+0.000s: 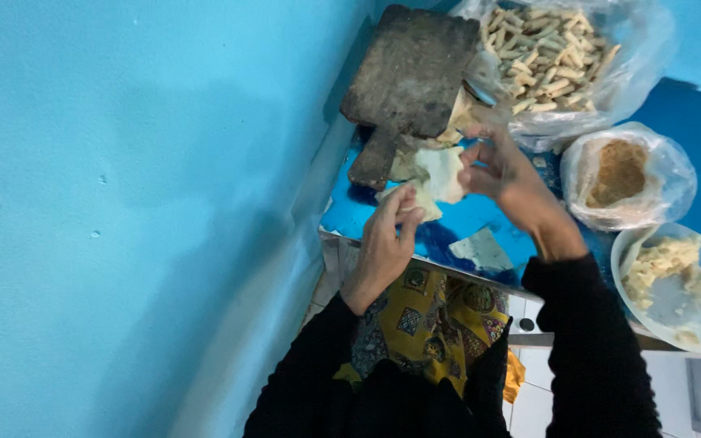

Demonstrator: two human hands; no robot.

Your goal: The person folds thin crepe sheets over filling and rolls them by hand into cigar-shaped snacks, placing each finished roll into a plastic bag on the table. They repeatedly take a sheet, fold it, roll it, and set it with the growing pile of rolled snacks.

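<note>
**Both hands on a sheet of pale dough over the blue desk**

The left hand [389, 235] has its fingers curled shut on the lower edge of a thin, pale dough sheet [440, 174], pinching a folded bit of it between thumb and fingertips. The right hand [501, 166] holds the same sheet from the other side, its fingers bent and closed lightly on the upper right edge. The dough hangs between the two hands, just above the near part of the desk [464, 223], which is covered in shiny blue.

Just beyond the hands lies a dark, worn wooden board [407, 77] with its handle pointing toward the person; a few more pale scraps sit beside the handle. A flat pale piece [482, 250] lies on the desk near the front edge, below the right wrist.

Farther right stands a clear bag [553, 57] full of short rolled sticks. Below it is a smaller bag [622, 174] of brown powder, and near the desk's right corner a bowl [675, 284] holds pale crumbly lumps.

Both arms wear black sleeves, with a yellow patterned cloth [427, 324] over the lap. A blue wall [123, 203] fills the left side.
</note>
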